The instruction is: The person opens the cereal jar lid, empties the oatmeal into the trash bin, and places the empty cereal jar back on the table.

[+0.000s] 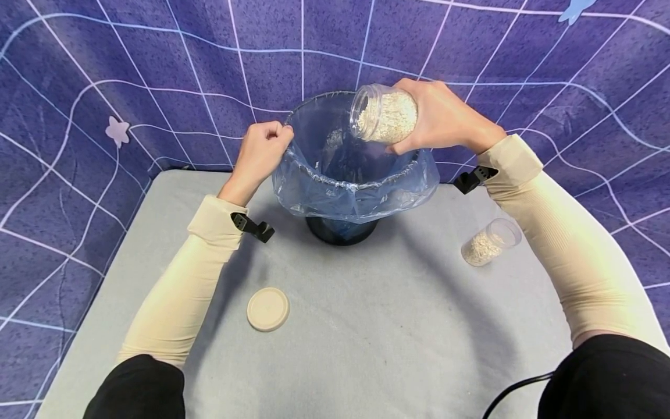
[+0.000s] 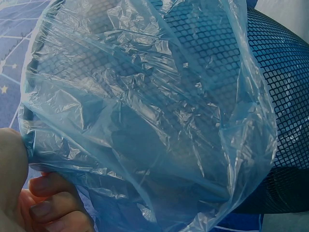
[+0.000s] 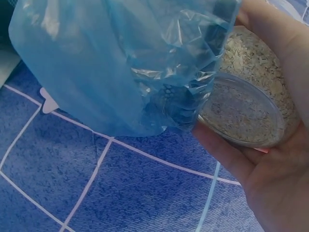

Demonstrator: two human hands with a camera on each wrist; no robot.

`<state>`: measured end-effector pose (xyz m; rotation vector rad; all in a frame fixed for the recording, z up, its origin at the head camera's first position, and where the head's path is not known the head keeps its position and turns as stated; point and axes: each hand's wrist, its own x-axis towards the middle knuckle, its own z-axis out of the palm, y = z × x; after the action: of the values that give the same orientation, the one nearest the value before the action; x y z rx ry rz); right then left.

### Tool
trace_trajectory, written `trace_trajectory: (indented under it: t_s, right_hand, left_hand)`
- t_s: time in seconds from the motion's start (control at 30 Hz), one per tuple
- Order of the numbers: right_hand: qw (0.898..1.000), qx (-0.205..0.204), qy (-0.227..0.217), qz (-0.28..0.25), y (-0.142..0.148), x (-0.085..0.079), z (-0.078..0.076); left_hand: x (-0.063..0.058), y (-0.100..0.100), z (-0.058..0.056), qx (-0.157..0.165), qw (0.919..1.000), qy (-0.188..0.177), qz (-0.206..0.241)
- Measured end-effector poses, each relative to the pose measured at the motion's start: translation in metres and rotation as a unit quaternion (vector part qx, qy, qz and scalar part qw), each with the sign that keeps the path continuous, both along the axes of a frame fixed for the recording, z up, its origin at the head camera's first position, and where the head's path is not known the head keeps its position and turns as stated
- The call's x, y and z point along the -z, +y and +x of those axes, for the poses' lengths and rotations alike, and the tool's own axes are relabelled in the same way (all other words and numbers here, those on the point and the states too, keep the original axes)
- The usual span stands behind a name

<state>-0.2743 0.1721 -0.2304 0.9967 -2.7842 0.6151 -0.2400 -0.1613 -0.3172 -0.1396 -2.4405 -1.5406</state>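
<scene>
My right hand [image 1: 439, 113] holds a clear jar of oat flakes [image 1: 395, 119], tipped on its side with its open mouth facing left over the bin. In the right wrist view the fingers and thumb curve round the jar [image 3: 258, 58]. A blue plastic bag [image 1: 356, 203] lines a dark mesh bin [image 1: 341, 237] and hangs over its rim. My left hand [image 1: 263, 145] pinches the bag at the left of that rim; in the left wrist view the fingers [image 2: 50, 200] are curled beside the bag. Whether flakes lie inside the bin cannot be made out.
A second clear jar [image 1: 483, 249], partly filled with flakes, lies on its side at the right of the grey table [image 1: 366, 337]. A cream round lid [image 1: 268, 309] lies at the left front. Behind the bin hangs a purple patterned cloth [image 1: 199, 70]. A black cable [image 1: 515, 387] runs at the lower right.
</scene>
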Motion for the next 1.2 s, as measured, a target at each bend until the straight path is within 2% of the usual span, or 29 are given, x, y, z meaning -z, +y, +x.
trace_trajectory:
  t_s: [0.47,1.2]
  right_hand:
    - [1.000,-0.001,-0.010,0.017,0.0002,-0.0031,-0.0026]
    - [0.999,-0.026,-0.001,0.038,0.0031,-0.0074,-0.0059]
  left_hand:
    - [0.0002,0.0001,0.0005,-0.001,1.0000,-0.001,-0.004]
    - [0.0001,-0.0005,0.0009,0.001,1.0000,-0.002,-0.007]
